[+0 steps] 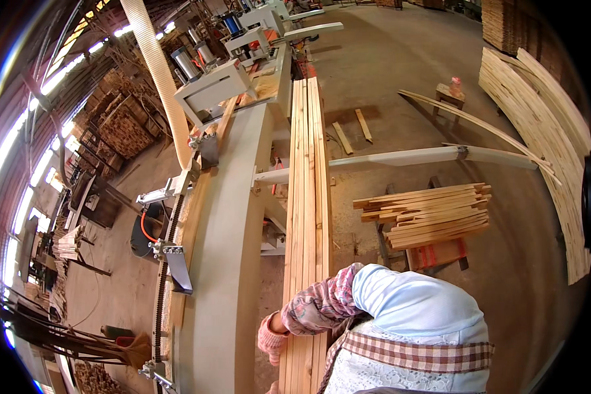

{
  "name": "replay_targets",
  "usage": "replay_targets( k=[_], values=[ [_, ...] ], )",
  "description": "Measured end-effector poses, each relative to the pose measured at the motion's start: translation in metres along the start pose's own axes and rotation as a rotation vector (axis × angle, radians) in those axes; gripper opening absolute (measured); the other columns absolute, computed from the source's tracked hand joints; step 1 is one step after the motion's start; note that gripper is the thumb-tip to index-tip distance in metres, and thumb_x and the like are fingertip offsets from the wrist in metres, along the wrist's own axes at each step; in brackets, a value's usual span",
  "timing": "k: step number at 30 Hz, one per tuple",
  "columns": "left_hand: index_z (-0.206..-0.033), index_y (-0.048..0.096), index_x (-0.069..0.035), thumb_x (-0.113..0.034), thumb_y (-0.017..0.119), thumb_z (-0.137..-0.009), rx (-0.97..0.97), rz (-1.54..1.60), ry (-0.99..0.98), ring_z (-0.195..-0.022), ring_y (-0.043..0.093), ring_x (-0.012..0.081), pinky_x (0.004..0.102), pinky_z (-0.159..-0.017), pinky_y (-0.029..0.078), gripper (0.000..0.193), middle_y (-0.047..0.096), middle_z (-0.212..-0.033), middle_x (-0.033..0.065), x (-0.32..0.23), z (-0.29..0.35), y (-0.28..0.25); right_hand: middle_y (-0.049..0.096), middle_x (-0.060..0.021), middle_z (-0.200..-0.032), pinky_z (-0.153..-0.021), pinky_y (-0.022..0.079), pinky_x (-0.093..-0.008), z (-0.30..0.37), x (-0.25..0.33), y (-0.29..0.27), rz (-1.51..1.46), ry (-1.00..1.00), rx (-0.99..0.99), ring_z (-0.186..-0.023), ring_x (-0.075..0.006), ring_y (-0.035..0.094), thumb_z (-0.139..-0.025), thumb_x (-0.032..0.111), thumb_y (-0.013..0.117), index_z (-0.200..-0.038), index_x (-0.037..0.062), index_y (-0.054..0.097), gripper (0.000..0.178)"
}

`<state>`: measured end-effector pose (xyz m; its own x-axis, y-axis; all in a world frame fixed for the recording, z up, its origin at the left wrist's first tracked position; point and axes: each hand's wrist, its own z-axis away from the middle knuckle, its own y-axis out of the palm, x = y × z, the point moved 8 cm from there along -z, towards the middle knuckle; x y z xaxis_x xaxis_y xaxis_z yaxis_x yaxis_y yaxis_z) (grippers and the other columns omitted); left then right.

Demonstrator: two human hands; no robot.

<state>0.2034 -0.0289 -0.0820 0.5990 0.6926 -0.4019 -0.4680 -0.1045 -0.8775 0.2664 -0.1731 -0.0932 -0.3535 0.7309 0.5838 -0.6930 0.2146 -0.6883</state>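
Observation:
Long pale wood strips (307,197) lie side by side in a bundle, running from near my body toward the far machine. My right hand (272,338), in a pink knitted glove, reaches across the bundle. Its fingers curl down over the bundle's left edge; their tips are partly hidden. A patterned sleeve cover (322,305) wraps that forearm. At the lower edge a small pink bit of my left hand (272,389) shows beside the strips, its fingers mostly out of sight. Left of the bundle stands a long grey machine bed (223,230).
A toothed rail (167,243) with metal brackets runs along the bed's left side. A white support beam (400,157) extends right beneath the bundle. Shorter strips (433,213) are piled on a stand at right. Large wood panels (538,125) lean farther right. Loose pieces (342,138) lie on the floor.

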Motion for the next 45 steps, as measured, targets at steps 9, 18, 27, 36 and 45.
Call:
replay_targets(
  k=[9, 18, 27, 36, 45],
  values=[
    [-0.135, 0.056, -0.013, -0.019, 0.062, -0.085, 0.002, -0.029, 0.007, -0.117, 0.059, 0.0348, 0.0436, -0.099, 0.049, 0.051, 0.060, -0.129, 0.0137, 0.000, -0.002, 0.004, 0.069, -0.0202, -0.120, -0.097, 0.051, -0.0478, 0.012, -0.009, 0.014, -0.072, 0.026, 0.018, -0.113, -0.0363, 0.065, -0.080, 0.055, 0.071, -0.121, 0.0005, 0.070, 0.069],
    [-0.136, 0.056, -0.014, -0.020, 0.063, -0.085, -0.004, -0.054, 0.025, -0.118, 0.058, 0.0346, 0.0441, -0.100, 0.048, 0.052, 0.059, -0.131, 0.0139, 0.007, 0.001, 0.009, 0.071, -0.0178, -0.117, -0.095, 0.051, -0.0501, 0.028, -0.008, 0.010, -0.017, 0.082, 0.080, -0.112, -0.0349, 0.066, -0.079, 0.058, 0.067, -0.123, 0.0040, 0.070, 0.069],
    [-0.137, 0.055, -0.016, -0.021, 0.064, -0.084, -0.124, -0.361, -0.106, -0.120, 0.057, 0.0340, 0.0450, -0.101, 0.048, 0.053, 0.057, -0.135, 0.0140, 0.019, 0.035, -0.044, 0.071, -0.0156, -0.116, -0.094, 0.051, -0.0512, 0.020, -0.011, 0.018, 0.002, 0.098, 0.101, -0.110, -0.0333, 0.066, -0.086, 0.061, 0.058, -0.120, 0.0061, 0.071, 0.066],
    [-0.135, 0.058, -0.020, -0.059, 0.063, -0.086, 0.061, -0.235, -0.552, -0.123, 0.058, 0.0297, 0.0461, -0.098, 0.051, 0.063, 0.060, -0.136, 0.0098, 0.066, 0.004, -0.004, 0.075, -0.0125, -0.102, -0.083, 0.054, -0.0550, 0.035, 0.005, 0.000, 0.085, 0.079, 0.081, -0.101, -0.0316, 0.070, -0.091, 0.059, 0.055, -0.109, 0.0090, 0.076, 0.057],
    [-0.136, 0.057, -0.020, -0.059, 0.065, -0.085, 0.037, -0.249, -0.432, -0.131, 0.052, 0.0288, 0.0440, -0.104, 0.046, 0.065, 0.059, -0.138, 0.0067, 0.041, -0.008, -0.002, 0.075, -0.0121, -0.095, -0.060, 0.058, -0.0533, 0.039, 0.058, -0.055, 0.536, -0.044, -0.042, -0.084, -0.0310, 0.073, -0.096, 0.059, 0.049, -0.106, 0.0135, 0.074, 0.052]
  ],
)
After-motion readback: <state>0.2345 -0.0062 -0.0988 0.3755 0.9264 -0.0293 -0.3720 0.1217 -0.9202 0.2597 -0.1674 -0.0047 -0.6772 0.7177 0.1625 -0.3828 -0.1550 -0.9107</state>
